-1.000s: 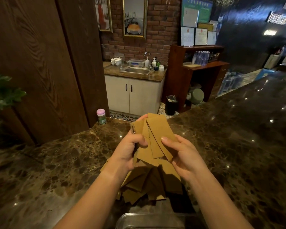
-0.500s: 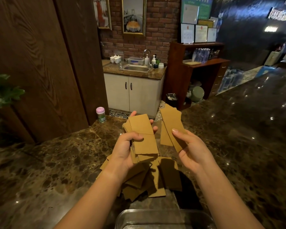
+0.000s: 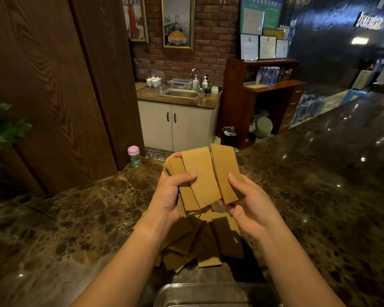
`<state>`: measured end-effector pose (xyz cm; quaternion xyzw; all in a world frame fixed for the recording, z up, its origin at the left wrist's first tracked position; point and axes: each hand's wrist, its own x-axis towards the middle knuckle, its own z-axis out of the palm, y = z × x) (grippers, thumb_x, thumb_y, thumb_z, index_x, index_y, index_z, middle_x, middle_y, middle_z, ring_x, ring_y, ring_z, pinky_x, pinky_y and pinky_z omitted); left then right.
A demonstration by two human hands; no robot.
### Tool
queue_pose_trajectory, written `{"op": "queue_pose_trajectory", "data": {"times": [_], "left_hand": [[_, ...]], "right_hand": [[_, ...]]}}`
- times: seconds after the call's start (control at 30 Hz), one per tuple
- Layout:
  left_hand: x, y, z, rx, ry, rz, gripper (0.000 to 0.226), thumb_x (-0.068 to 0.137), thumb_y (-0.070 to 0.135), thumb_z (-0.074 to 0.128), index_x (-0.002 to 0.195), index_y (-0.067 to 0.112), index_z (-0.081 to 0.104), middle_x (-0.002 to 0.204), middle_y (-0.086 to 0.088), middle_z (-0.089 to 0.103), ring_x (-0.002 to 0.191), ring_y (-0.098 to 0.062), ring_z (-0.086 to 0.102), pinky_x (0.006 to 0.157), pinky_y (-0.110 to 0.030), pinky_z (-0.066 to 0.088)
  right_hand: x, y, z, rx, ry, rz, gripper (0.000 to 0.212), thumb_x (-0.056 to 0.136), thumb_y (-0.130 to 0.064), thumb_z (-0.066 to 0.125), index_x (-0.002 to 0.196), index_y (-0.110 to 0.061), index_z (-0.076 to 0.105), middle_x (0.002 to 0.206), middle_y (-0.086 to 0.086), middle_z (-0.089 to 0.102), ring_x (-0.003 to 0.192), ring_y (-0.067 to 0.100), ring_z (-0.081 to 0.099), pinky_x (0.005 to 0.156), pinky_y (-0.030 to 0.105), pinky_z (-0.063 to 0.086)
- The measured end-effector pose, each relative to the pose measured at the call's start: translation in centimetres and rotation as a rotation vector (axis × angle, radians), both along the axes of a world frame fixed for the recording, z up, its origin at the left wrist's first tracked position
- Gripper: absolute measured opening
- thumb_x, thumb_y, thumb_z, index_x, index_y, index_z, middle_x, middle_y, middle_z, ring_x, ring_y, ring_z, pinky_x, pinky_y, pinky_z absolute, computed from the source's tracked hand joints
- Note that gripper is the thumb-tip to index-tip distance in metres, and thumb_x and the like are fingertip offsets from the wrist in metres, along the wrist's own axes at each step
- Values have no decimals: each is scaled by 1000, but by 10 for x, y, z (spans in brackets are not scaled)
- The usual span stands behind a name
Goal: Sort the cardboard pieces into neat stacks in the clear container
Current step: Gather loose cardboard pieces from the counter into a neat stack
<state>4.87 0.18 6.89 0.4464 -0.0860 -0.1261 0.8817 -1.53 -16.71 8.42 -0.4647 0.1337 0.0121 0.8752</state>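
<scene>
Both hands are up over the dark marble surface [image 3: 75,218], each clamped on cardboard. The left hand [image 3: 170,196] grips a thick stack of cardboard pieces [image 3: 200,180]: thumb across the front face, fingertips showing past the far top edge. The stack is uneven, with the front piece standing higher and skewed to the right of those behind it. The right hand [image 3: 251,207] pinches a separate small bunch of pieces [image 3: 225,171], thumb on the front and fingers underneath. That bunch is held upright and butts against the right edge of the left stack, touching or very nearly so. The hands themselves are close together but not touching.

Below the hands, a loose pile of cardboard pieces [image 3: 200,242] lies fanned out on the surface, overlapping at mixed angles and mostly in shadow.

The clear container [image 3: 200,294] sits at the bottom edge of view, nearest the person. Only its far rim and part of the inside are in view, so what it holds cannot be told.

A small jar with a pink lid [image 3: 134,155] stands at the far edge of the surface, well apart from the pile.
</scene>
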Motion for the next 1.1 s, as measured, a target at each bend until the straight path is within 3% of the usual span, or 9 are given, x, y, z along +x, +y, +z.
{"op": "queue_pose_trajectory", "data": {"times": [0.13, 0.27, 0.37, 0.43, 0.53, 0.63, 0.77, 0.87, 1.1], "left_hand": [[3, -1, -2, 4, 25, 99, 76, 72, -12, 65, 130, 36, 56, 121, -11, 64, 107, -36, 64, 84, -58, 56], [6, -6, -8, 20, 6, 171, 72, 79, -8, 68, 130, 41, 56, 92, -1, 78, 86, -25, 75, 65, -41, 60], [4, -9, -8, -11, 14, 181, 45, 79, 17, 77, 118, 32, 62, 88, -4, 75, 80, -22, 72, 64, -38, 59], [2, -13, -8, -17, 9, 171, 43, 76, 31, 78, 113, 24, 59, 93, -6, 72, 83, -23, 70, 70, -41, 59], [3, -15, -8, -37, 18, 138, 47, 73, 35, 78, 109, 18, 52, 92, -8, 72, 83, -25, 72, 70, -44, 60], [2, -10, -10, -108, 100, 31, 57, 75, 37, 77, 123, 15, 55, 114, -18, 68, 101, -37, 68, 87, -60, 55], [1, -5, -14, -212, 137, -124, 56, 76, 34, 75, 128, 16, 64, 114, -19, 71, 95, -33, 70, 85, -50, 55], [6, -2, -18, -321, 23, -80, 54, 76, 24, 69, 129, 27, 60, 117, -18, 70, 94, -29, 69, 89, -51, 51], [9, -4, -18, -416, 42, -79, 47, 60, 3, 61, 103, 22, 63, 91, -13, 69, 78, -30, 70, 69, -47, 58]], "right_hand": [[-4, 4, 3, 33, -43, -12, 25, 95, -16, 62, 119, -13, 66, 112, 15, 75, 97, 30, 73, 63, 36, 61], [-6, 12, 3, -386, -124, -230, 13, 95, -19, 64, 108, -21, 66, 98, 4, 78, 87, 23, 75, 78, 51, 62], [-9, 15, 5, -824, -277, -419, 10, 95, -26, 64, 99, -34, 62, 95, -7, 73, 82, 6, 71, 66, 29, 61], [-10, 20, 5, -947, -317, -357, 9, 95, -28, 64, 97, -37, 61, 91, -11, 72, 80, 3, 70, 60, 22, 58], [-9, 26, 5, -725, -289, -134, 9, 95, -23, 64, 104, -27, 65, 96, -2, 76, 80, 13, 74, 61, 28, 61], [-7, 23, 10, -337, -124, 18, 18, 98, -19, 60, 115, -15, 64, 102, 9, 77, 88, 24, 76, 65, 34, 61], [-7, 16, 11, 81, -31, 34, 24, 102, -14, 50, 123, -7, 59, 99, 24, 76, 80, 32, 75, 57, 35, 60], [-8, 10, 9, 50, -47, -32, 20, 102, -14, 49, 116, -13, 63, 95, 22, 77, 84, 34, 75, 58, 35, 60], [-10, 13, 7, -155, -102, -56, 23, 100, -13, 53, 116, -17, 70, 102, 12, 78, 93, 30, 75, 71, 43, 64]]}}
